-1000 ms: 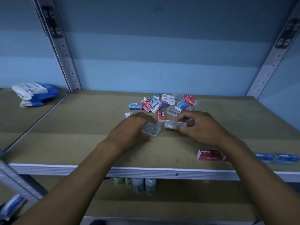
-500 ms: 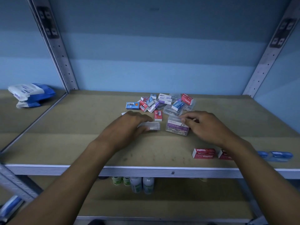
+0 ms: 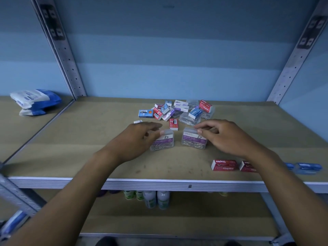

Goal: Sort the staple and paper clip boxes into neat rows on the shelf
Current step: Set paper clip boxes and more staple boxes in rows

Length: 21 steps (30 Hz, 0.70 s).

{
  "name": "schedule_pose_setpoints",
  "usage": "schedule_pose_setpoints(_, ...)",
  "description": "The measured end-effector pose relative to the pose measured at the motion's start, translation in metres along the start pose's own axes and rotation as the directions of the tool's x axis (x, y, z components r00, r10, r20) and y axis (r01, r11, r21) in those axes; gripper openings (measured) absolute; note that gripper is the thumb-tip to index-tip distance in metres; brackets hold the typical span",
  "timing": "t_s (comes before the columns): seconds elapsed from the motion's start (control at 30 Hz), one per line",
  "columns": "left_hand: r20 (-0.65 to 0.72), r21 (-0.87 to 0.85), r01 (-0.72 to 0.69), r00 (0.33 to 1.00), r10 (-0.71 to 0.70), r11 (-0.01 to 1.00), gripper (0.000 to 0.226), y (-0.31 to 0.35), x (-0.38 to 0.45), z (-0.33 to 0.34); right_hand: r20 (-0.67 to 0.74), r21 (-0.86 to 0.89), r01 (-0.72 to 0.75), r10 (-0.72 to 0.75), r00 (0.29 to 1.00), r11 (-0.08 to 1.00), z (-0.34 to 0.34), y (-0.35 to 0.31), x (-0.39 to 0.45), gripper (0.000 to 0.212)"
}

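Pale blue wall panels and perforated grey uprights are framing the tan shelf, where the left hand is gripping a clear box reading "PAPER CLIP" and the right hand is pinching the top of its upright twin (headed "KREATI"). Behind them a jumbled pile of small boxes is lying, while two red "Staples" boxes and blue ones are lining the front edge at right.

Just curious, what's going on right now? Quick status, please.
Left hand on one clear paper clip box, right hand on the other. Both boxes upright, apart. Unsorted pile behind.
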<state>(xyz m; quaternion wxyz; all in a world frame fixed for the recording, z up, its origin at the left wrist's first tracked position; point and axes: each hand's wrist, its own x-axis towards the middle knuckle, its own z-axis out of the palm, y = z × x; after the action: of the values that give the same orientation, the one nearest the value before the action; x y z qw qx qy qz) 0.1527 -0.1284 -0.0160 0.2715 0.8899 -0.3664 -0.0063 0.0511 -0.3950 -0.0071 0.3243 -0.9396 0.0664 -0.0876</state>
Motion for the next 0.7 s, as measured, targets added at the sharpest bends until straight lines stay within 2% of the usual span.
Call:
schedule_pose_setpoints(0.07,-0.015,0.004,0.014,1.000,-0.014,1.000,0.048,0.000,-0.002,-0.002,-0.015,0.025,0.001,-0.001,1.000,1.000,-0.001,-0.002,0.000,0.018)
schedule_pose_setpoints(0.13,-0.022,0.009,0.010,1.000,-0.010,1.000,0.051,0.000,-0.004,-0.002,-0.004,-0.001,0.005,-0.005,1.000,1.000,0.000,-0.004,0.000,0.025)
schedule_pose_setpoints(0.23,-0.031,-0.005,0.010,0.999,-0.010,1.000,0.042,-0.002,-0.005,-0.001,0.010,-0.065,0.002,-0.001,1.000,0.998,0.002,-0.008,0.000,0.032)
schedule_pose_setpoints(0.37,-0.050,-0.087,0.031,0.998,-0.035,0.996,0.035,-0.006,-0.013,-0.011,-0.020,-0.071,0.021,-0.023,1.000,0.997,0.003,-0.017,-0.001,0.026)
schedule_pose_setpoints(0.53,-0.059,-0.144,0.036,0.997,-0.045,0.989,0.033,-0.018,-0.044,-0.038,-0.006,-0.011,0.108,-0.108,0.994,0.994,0.013,-0.042,-0.008,0.023)
schedule_pose_setpoints(0.7,-0.070,-0.124,0.033,0.997,-0.042,0.992,0.034,-0.042,-0.076,-0.064,0.057,0.022,0.199,-0.200,0.978,0.980,0.033,-0.072,-0.013,0.028)
